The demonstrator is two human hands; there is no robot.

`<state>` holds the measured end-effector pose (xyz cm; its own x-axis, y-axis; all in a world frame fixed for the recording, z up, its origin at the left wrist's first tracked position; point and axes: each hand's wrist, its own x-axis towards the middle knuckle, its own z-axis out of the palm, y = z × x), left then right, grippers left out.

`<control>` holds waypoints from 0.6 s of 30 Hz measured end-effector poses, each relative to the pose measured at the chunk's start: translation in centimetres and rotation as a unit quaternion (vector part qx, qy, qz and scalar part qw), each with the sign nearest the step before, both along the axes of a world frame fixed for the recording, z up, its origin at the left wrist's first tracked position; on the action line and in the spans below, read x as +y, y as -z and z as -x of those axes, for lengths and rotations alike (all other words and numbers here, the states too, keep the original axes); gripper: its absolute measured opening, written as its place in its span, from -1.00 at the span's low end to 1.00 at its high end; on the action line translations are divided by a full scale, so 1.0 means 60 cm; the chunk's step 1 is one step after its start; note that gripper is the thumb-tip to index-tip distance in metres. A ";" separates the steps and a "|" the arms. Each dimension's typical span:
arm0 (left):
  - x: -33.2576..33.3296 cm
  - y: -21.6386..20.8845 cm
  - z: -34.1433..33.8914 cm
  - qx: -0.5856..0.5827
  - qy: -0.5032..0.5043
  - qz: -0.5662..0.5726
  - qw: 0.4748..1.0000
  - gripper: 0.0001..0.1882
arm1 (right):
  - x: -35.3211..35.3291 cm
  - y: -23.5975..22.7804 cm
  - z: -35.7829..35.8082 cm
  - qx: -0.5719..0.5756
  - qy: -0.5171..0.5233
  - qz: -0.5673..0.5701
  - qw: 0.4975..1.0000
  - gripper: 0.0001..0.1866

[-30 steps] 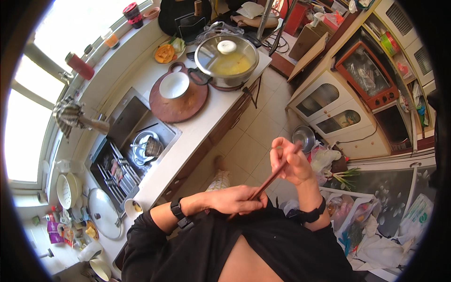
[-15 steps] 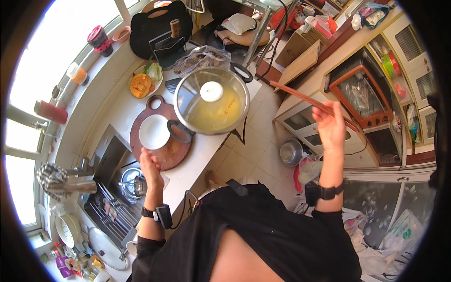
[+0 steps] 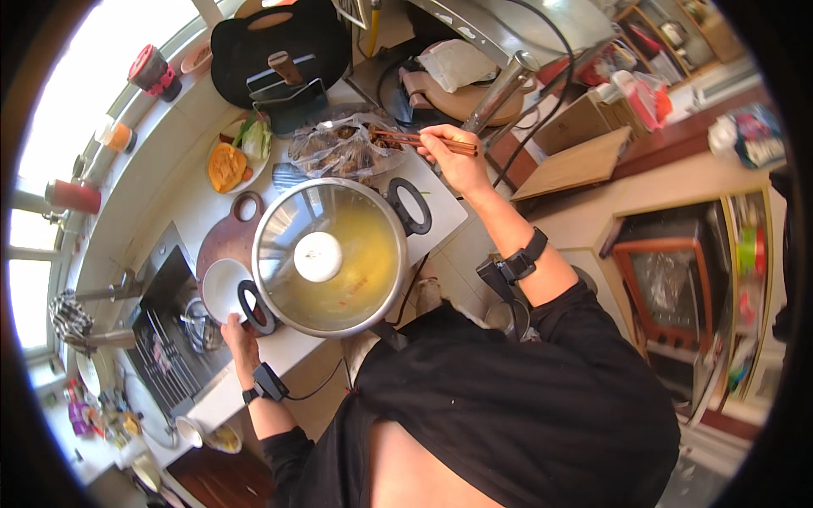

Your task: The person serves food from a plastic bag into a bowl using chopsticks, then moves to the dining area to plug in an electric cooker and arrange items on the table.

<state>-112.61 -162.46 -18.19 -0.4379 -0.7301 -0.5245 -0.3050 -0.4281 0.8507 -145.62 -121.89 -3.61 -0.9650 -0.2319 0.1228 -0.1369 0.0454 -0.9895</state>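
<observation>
On the kitchen tabletop, the right hand grips chopsticks over the bagged food at the far edge; the left hand grips the lidded pot's handle.

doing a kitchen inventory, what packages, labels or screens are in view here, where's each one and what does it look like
Clear plastic bag: on the counter behind the pot, crumpled, dark food inside; the right hand points chopsticks at it.
Cardboard box: right of the counter, brown, open.
White bag: at the back, soft, plain.
Jar: on the windowsill, red, dark lid.
No screen shows.
</observation>
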 end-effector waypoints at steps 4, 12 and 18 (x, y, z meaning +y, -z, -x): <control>0.150 -0.082 -0.096 0.004 -0.151 0.003 0.988 -0.69 | 0.022 0.023 0.011 -0.031 -0.169 0.010 0.985 -0.82; 0.390 -0.118 -0.232 0.054 -0.180 -0.056 0.980 -0.67 | 0.054 0.055 0.018 -0.038 -0.344 -0.069 0.936 -0.84; 0.547 -0.108 -0.235 0.069 -0.164 -0.155 0.972 -0.39 | 0.091 0.019 0.040 -0.019 -0.270 0.002 0.963 -0.83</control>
